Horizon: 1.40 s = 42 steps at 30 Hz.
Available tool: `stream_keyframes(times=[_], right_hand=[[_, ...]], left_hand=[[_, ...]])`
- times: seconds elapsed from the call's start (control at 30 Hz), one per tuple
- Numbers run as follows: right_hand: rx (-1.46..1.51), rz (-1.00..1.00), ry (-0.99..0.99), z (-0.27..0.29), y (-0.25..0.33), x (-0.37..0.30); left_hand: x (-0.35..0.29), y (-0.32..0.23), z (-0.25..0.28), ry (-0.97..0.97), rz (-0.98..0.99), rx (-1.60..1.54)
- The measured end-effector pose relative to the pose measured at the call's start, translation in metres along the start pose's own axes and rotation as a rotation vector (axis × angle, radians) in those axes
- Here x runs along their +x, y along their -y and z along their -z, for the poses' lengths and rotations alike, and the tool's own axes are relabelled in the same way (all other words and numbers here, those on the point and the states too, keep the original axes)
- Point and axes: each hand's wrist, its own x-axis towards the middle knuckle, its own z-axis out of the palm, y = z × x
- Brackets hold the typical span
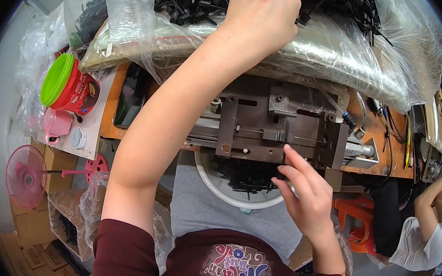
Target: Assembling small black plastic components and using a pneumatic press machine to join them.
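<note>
My left hand (265, 12) reaches far forward over a heap of small black plastic parts (191, 2) in a clear plastic bag. Its fingers point away and are hidden behind the back of the hand. My right hand (308, 197) hovers at the front edge of a dark metal fixture (299, 95), fingers apart, with nothing visible in them. The index fingertip is close to a small dark block (273, 135) in the fixture, through which a thin rod runs sideways; whether they touch I cannot tell. Below the fixture, a white basket (209, 182) holds more black parts.
At left are a red bucket with a green rim (59, 80), a pink mug (57, 124), a white lidded jar (78, 137) and a pink fan (27, 177). An air cylinder (361, 150) sits at the fixture's right end. Another person (424, 242) works at far right, near an orange stool (356, 223).
</note>
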Motion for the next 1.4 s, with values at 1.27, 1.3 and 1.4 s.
stream_keyframes(times=[1.27, 1.3, 1.4], right_hand=[[-0.463, -0.109, -0.095, 0.015, -0.029, 0.214], [-0.524, -0.189, -0.014, 0.01, -0.031, 0.227], [-0.487, -0.197, 0.042, 0.008, -0.038, 0.25]], left_hand=[[-0.18, -0.096, 0.051, 0.074, 0.071, -0.519], [-0.182, -0.099, 0.048, 0.083, 0.077, -0.504], [-0.188, -0.106, 0.041, 0.113, 0.077, -0.453]])
